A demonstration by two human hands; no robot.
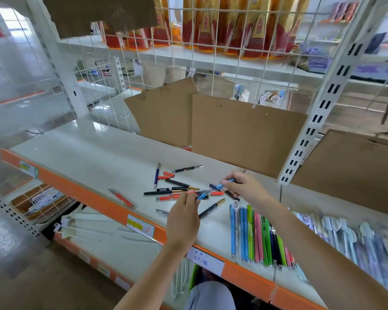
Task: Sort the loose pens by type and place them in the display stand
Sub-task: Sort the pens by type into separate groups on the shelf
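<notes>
Several loose pens (179,187) lie scattered on the white shelf (94,153): black, orange-red, dark blue and light blue ones. My right hand (242,186) pinches a light blue pen piece (224,184) just above the pile's right side. My left hand (184,218) pinches another light blue pen piece (203,195) at the pile's near edge. A lone orange-red pen (121,198) lies apart to the left. To the right, a sorted row of blue, green, pink and dark pens (258,236) lies side by side.
Brown cardboard sheets (244,133) lean against the wire grid at the back. A white slotted upright (307,135) stands right of the pile. More packaged pens (349,240) lie at far right. The orange shelf edge (81,193) carries price labels.
</notes>
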